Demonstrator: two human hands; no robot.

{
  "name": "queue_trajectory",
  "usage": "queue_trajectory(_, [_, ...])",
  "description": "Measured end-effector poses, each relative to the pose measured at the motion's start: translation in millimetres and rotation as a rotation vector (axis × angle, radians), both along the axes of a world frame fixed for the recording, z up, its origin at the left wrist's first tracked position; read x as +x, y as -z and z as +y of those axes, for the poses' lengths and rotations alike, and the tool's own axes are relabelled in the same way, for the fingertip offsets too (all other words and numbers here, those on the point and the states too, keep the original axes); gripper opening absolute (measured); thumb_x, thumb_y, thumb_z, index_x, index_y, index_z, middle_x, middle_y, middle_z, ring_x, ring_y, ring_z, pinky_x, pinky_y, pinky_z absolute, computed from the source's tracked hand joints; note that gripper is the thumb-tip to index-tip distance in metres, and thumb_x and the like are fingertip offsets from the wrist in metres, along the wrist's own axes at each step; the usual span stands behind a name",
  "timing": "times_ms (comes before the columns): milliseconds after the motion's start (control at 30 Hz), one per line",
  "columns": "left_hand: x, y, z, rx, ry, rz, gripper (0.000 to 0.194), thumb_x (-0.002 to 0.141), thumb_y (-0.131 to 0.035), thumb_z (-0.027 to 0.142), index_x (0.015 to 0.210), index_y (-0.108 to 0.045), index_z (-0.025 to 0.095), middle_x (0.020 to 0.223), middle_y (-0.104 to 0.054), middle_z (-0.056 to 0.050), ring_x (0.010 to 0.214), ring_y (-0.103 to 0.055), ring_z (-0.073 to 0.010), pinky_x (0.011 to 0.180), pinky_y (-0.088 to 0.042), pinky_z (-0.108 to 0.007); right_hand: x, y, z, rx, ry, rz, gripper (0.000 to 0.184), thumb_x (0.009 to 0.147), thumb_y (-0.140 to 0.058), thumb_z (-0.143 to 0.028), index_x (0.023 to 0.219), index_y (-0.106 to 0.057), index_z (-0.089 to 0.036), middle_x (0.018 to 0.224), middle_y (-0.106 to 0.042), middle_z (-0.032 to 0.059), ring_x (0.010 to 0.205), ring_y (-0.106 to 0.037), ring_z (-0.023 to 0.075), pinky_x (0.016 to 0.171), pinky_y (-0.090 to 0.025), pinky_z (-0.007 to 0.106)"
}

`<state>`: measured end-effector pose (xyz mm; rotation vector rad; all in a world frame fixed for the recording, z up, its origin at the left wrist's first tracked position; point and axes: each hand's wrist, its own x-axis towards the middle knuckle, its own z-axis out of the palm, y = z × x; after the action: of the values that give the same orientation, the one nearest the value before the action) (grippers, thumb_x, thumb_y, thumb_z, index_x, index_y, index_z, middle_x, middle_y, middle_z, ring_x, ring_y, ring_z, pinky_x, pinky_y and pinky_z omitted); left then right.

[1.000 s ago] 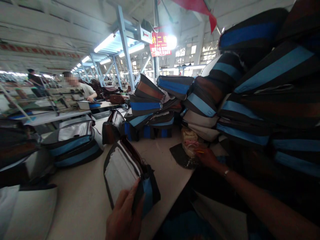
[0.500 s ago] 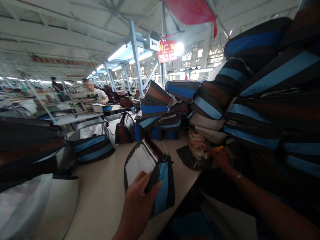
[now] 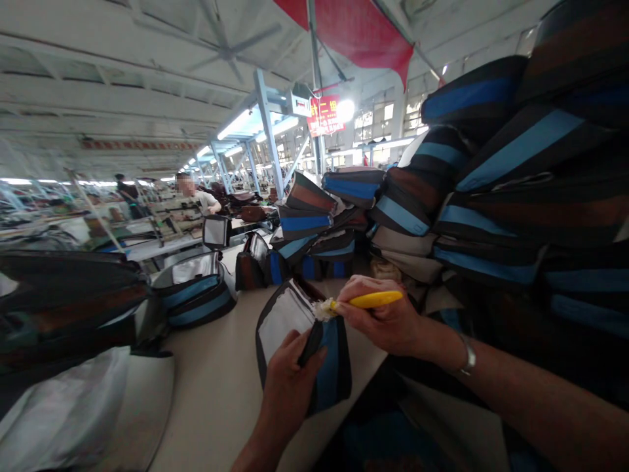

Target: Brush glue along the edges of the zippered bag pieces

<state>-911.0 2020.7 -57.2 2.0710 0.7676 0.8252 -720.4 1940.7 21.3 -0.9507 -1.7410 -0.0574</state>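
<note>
Under the bag (image 3: 330,357) I have a pale worktop (image 3: 211,367), and a bare part of it spreads to the left of the bag. The room is a big, bright workshop. Far beyond the bag I see a glowing lamp (image 3: 345,111), a red sign (image 3: 327,121), a red cloth (image 3: 363,33) hanging high, and a ceiling fan (image 3: 227,52). Beyond the bag on its left is a co-worker (image 3: 204,200). On its right rises a tall pile (image 3: 521,154) of striped bags, and just beyond it is a lower stack (image 3: 305,224).

The brush (image 3: 376,299) is at the far right edge of the bag. Its pale bristles (image 3: 323,309) point left, and its yellow handle points right and slightly up, so the long axis lies almost level across my view. I cannot tell surely if the bristles touch the bag. The bag has its mouth at the far side, and its blue stripe runs toward me.

The left hand (image 3: 291,377) is at the near side of the bag, with the fingers clamped on its dark edge. The right hand (image 3: 381,322) is to the right of the bag; its fingers are pressed together on the brush, close behind the bristles.
</note>
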Motion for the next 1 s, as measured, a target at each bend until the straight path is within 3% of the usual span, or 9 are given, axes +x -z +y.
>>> queue_trajectory(100, [-7.6,1.0,-3.0,-0.001,-0.029,-0.015,0.021,0.088,-0.056,0.035,0.094,-0.069,0.02,0.084,-0.052,0.001,0.078,-0.055,-0.0153,0.074,-0.041,-0.025,6.5,4.3,2.3,0.032,0.085,-0.113,0.006,0.092,-0.059,-0.018,0.086,-0.059,-0.02,0.076,-0.062,0.0015,0.071,-0.058,0.0158,0.069,-0.047,0.033])
queue_trajectory(200, [-13.6,3.2,-5.1,-0.007,-0.027,-0.027,0.022,0.089,-0.055,0.037,0.088,-0.068,0.019,0.083,-0.052,0.001,0.079,-0.054,-0.0152,0.074,-0.04,-0.024,9.4,5.1,-3.6,0.071,0.154,-0.065,0.006,0.091,-0.06,-0.017,0.087,-0.06,-0.021,0.08,-0.063,0.0018,0.077,-0.061,0.0174,0.073,-0.049,0.033])
queue_trajectory(333, [-19.2,6.3,-7.4,-0.025,-0.042,-0.044,0.022,0.088,-0.057,0.038,0.085,-0.066,0.018,0.081,-0.05,0.001,0.079,-0.052,-0.0152,0.073,-0.039,-0.024,2.0,7.7,-8.6,0.078,0.092,-0.093,0.006,0.091,-0.06,-0.016,0.089,-0.059,-0.021,0.08,-0.064,0.0009,0.078,-0.062,0.0174,0.076,-0.05,0.034])
queue_trajectory(500, [-28.9,12.6,-7.1,-0.091,-0.041,-0.056,0.028,0.088,-0.057,0.043,0.079,-0.063,0.017,0.08,-0.05,0.001,0.077,-0.051,-0.0147,0.073,-0.04,-0.023,-0.4,16.6,-3.9,0.097,0.186,-0.008,0.006,0.092,-0.059,-0.018,0.087,-0.061,-0.021,0.079,-0.065,0.002,0.074,-0.062,0.0172,0.071,-0.051,0.033])
queue_trajectory(700, [-34.3,18.2,-4.2,-0.186,-0.03,-0.106,0.031,0.086,-0.06,0.047,0.082,-0.063,0.016,0.079,-0.05,0.001,0.074,-0.05,-0.0144,0.069,-0.041,-0.024,-5.7,25.9,-2.2,0.069,0.164,-0.043,0.007,0.091,-0.057,-0.017,0.086,-0.059,-0.02,0.079,-0.064,0.0029,0.076,-0.063,0.0183,0.074,-0.052,0.034])
queue_trajectory(800, [-34.6,19.5,-2.9,-0.244,-0.032,-0.147,0.034,0.084,-0.062,0.05,0.083,-0.063,0.016,0.078,-0.053,0.0,0.073,-0.052,-0.0149,0.067,-0.042,-0.024,-7.5,25.0,-5.2,0.104,0.249,0.002,0.005,0.091,-0.058,-0.019,0.086,-0.059,-0.021,0.08,-0.065,0.0033,0.078,-0.064,0.0189,0.074,-0.051,0.033])
queue_trajectory(1000, [-35.9,19.2,-5.6,-0.227,-0.008,-0.128,0.033,0.084,-0.061,0.049,0.084,-0.064,0.016,0.08,-0.056,0.0,0.074,-0.054,-0.0154,0.068,-0.044,-0.024,-16.0,16.1,4.9,0.048,0.251,-0.047,0.011,0.092,-0.057,-0.022,0.081,-0.058,-0.019,0.075,-0.064,0.0021,0.07,-0.062,0.0161,0.068,-0.048,0.028])
